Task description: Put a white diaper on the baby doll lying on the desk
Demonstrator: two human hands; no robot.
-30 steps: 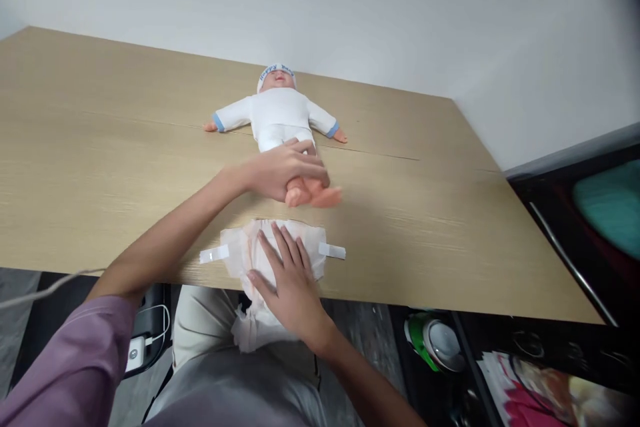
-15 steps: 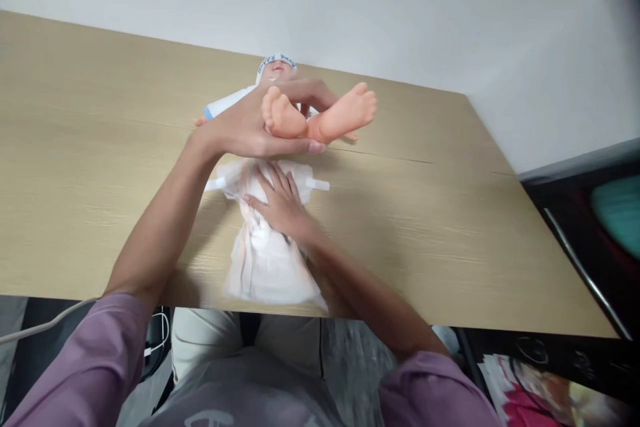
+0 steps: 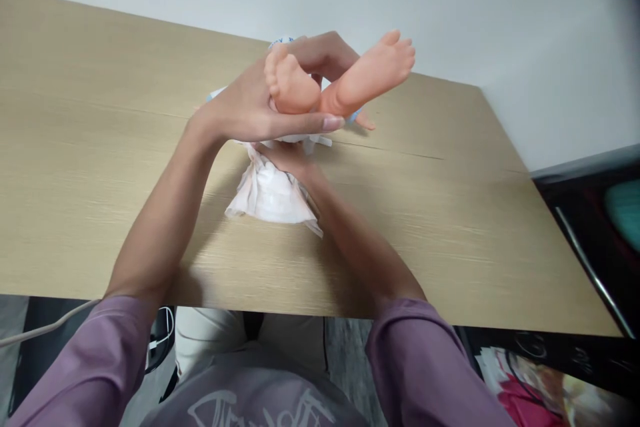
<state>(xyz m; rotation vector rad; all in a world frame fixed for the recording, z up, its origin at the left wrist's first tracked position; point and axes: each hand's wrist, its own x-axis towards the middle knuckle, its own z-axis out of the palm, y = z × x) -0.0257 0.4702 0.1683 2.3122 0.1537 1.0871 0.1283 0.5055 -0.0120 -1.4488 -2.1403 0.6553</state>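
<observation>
My left hand (image 3: 245, 103) is wrapped round the ankles of a baby doll (image 3: 293, 87), holding its legs raised with the bare soles towards me. Most of the doll's body lies hidden behind this hand; a bit of its printed cap and one small hand show. Below, a white disposable diaper (image 3: 273, 197) is spread on the table, its far end with the side tabs reaching under the raised legs. On that far part rests my right hand (image 3: 285, 155), thumb stretched out, the other fingers mostly hidden behind my left hand and the doll.
The wooden table (image 3: 450, 233) meets a white wall (image 3: 450, 7) at the back. A pale cable (image 3: 50, 330) runs below the front edge at left. Dark furniture (image 3: 590, 213) stands at right, and a colourful printed item (image 3: 545, 387) lies low at the front right.
My right hand and the diaper have moved away from me, so the diaper's far end is now beneath the doll's legs. My left hand has lifted the feet higher and slightly right.
</observation>
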